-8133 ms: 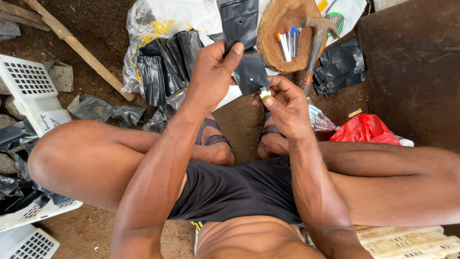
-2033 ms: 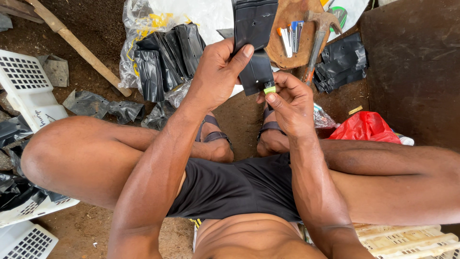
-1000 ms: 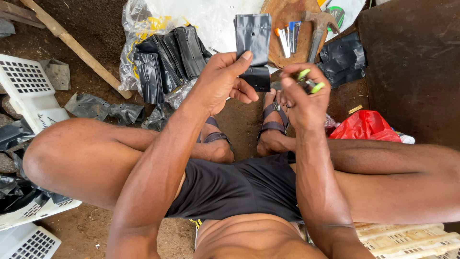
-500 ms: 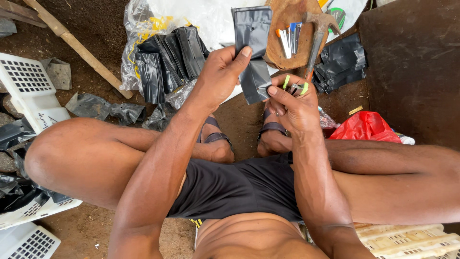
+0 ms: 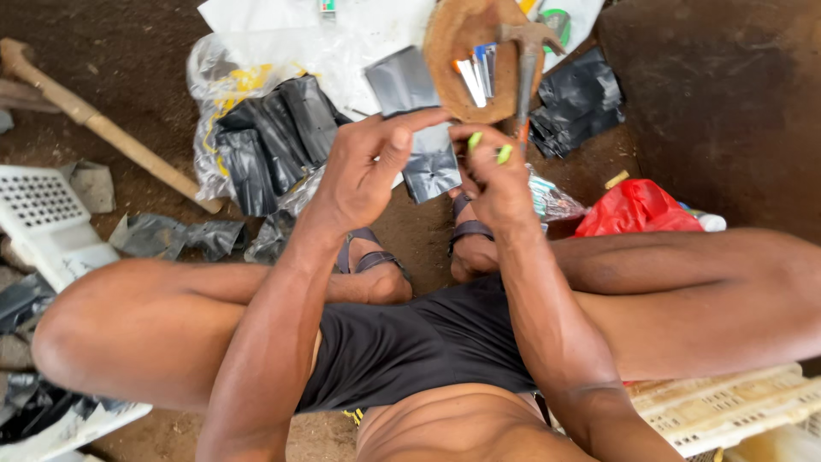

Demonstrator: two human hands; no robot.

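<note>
The black plastic bag hangs lengthwise toward twelve o'clock, pinched by the left hand; the right hand, at its three o'clock, grips a green-handled punch.

— Wearing what?
— Black shorts with a small yellow mark at the hem. Bare chest, bare arms and legs.
— On the feet?
— Dark strapped sandals, both feet.

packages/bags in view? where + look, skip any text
Black plastic bag: flat, glossy, at the left hand.
Clear sack of black bags: on the ground, left of the hands.
Red plastic bag: crumpled, by the right knee.
Loose black bags: heaped right of the wooden block.
</note>
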